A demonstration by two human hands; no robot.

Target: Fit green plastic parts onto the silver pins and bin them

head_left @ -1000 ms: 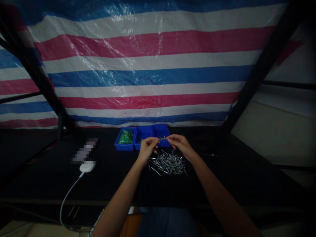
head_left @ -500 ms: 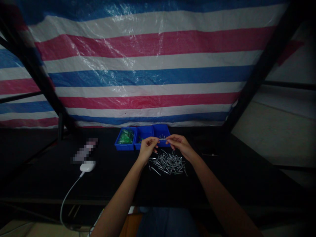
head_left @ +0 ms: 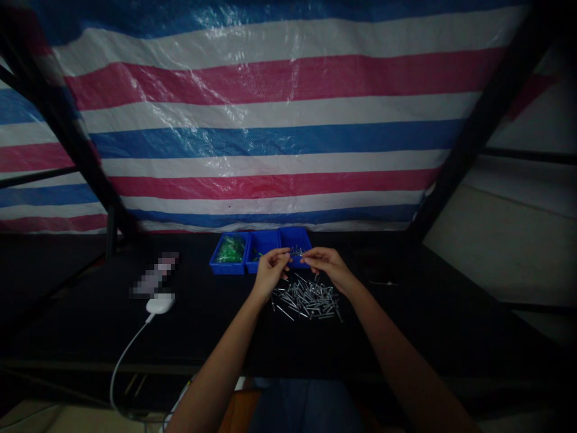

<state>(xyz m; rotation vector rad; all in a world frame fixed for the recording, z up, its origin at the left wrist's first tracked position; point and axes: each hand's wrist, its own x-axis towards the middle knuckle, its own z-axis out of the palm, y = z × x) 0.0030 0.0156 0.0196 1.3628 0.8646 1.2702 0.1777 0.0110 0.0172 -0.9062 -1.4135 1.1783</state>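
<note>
My left hand (head_left: pixel 272 269) and my right hand (head_left: pixel 328 264) face each other just in front of the blue bins, fingertips pinched. A thin metal piece, too small to make out fully, spans the short gap between them. Below and between the hands lies a loose pile of silvery metal pins (head_left: pixel 311 297) on the black table. Behind them, the right blue bin (head_left: pixel 295 233) has a few metal pieces in it. The middle blue bin (head_left: pixel 264 239) is partly hidden by my left hand, with a bit of green visible. A clear bag of green pieces (head_left: pixel 231 249) fills the left bin.
At the left, a white rounded device (head_left: pixel 160 304) with a white cable rests on the black table (head_left: pixel 198 319), beside a blurred-out item (head_left: pixel 155 275). A striped sheet (head_left: pixel 270 138) hangs behind, between dark slanted posts. A thin pale object (head_left: pixel 383 283) lies right.
The fingertips of my right hand have shifted slightly left and up, closer to my left hand. The pile and the bins look the same.
</note>
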